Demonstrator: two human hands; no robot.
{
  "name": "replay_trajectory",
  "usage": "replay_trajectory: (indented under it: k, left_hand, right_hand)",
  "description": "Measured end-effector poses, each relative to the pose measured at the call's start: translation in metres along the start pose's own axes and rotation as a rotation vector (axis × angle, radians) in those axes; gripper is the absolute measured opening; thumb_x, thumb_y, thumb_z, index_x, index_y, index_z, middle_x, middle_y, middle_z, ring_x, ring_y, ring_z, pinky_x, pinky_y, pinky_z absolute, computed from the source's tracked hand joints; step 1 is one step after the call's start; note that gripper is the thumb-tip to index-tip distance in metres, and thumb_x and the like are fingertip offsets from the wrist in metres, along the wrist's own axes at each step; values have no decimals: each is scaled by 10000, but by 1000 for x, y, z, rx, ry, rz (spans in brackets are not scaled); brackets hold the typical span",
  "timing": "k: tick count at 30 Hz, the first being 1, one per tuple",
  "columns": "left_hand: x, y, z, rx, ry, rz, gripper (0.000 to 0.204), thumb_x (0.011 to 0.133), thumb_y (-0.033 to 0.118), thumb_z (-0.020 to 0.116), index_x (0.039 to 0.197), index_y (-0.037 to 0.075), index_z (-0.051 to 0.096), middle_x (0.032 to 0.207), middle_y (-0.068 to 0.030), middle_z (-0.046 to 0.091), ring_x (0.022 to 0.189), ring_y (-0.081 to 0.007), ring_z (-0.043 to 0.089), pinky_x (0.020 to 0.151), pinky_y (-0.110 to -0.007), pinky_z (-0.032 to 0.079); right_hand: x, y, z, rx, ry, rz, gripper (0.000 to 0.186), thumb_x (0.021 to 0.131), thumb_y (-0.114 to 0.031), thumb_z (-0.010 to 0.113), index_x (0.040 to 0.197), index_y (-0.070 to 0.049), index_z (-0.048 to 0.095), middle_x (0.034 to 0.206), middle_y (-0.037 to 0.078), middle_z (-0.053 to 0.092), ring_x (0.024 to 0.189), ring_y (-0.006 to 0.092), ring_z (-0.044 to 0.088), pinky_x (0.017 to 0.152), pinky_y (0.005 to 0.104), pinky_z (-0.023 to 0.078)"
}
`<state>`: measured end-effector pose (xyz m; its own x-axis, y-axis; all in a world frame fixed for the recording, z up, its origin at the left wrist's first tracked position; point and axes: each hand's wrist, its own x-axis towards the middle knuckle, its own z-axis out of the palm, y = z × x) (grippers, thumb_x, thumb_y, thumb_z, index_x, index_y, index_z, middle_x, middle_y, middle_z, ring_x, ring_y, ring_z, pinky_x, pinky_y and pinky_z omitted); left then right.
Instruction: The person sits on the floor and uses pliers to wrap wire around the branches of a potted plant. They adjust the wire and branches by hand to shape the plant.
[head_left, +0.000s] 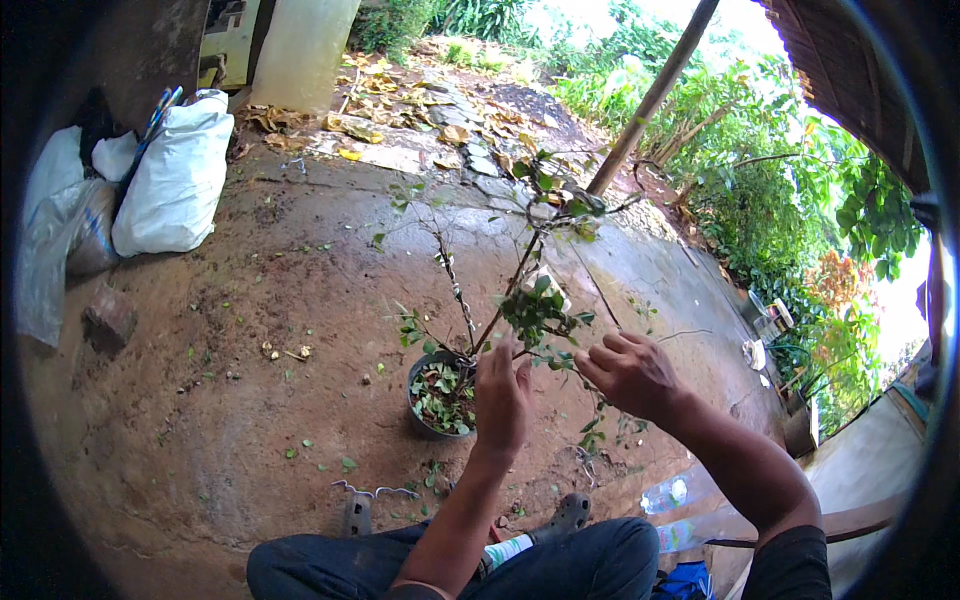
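Observation:
A small potted tree stands in front of me, its thin trunk (pixel 455 290) wound with pale wire and its bare and leafy branches spreading to the right. Cut leaves lie on the soil in its dark round pot (pixel 412 400). My left hand (pixel 503 405) is at a lower branch beside the pot, fingers up and closed around it, partly blurred. To its right, my right hand (pixel 635 378) is closed in a pinch near a leafy twig (pixel 592 425). What it grips is too small to make out. A leaf cluster (pixel 540 308) hangs just above both hands.
Bent wire pieces (pixel 375 490) lie near my shoes on the brown ground, among scattered leaves. White sacks (pixel 180 175) and a brick (pixel 110 315) are at left. Clear plastic bottles (pixel 668 492) lie by my right knee. A slanted wooden post (pixel 650 100) stands behind the tree.

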<state>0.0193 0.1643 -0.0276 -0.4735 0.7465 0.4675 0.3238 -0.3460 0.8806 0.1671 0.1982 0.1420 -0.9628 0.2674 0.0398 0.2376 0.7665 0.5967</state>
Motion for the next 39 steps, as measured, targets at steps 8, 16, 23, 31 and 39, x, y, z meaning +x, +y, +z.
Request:
replay_trajectory:
  k: [8,16,23,31,39]
  left_hand:
    - [7,5,-13,-237,-204,-135,204,945,42,716,1120,-41,651,1059,-247,716,1016,-431,686,879,-486,532]
    - [10,-3,-21,-81,-416,-132,181,935,101,757,999,-59,702,961,-251,716,878,-449,698,775,-490,535]
    - [15,-1,-26,-201,-498,-219,269,952,195,766,1095,-31,740,920,-261,733,869,-404,728,752,-466,541]
    - [12,-21,-16,-366,-442,-126,375,977,352,716,934,-20,700,703,-97,632,627,-153,529,587,-406,452]
    - [15,-20,-22,-213,-516,-205,342,959,301,713,977,-40,703,814,-216,696,749,-323,687,709,-459,526]
  right_hand:
    - [-1,22,6,1,46,-86,225,772,-194,704,981,-112,684,859,-2,561,876,185,575,799,340,500]
    - [-1,36,32,181,149,20,158,812,-178,728,907,-137,608,837,33,488,837,226,549,752,393,450]
    - [23,46,29,188,68,-60,207,840,-274,750,888,-152,590,933,25,520,967,219,565,893,392,440]
    - [38,34,43,440,-179,-124,207,789,-171,727,937,-127,589,968,56,526,981,233,547,923,387,443]
    - [26,26,39,391,-102,-156,159,811,-188,698,924,-124,606,955,42,573,948,222,565,851,389,460]
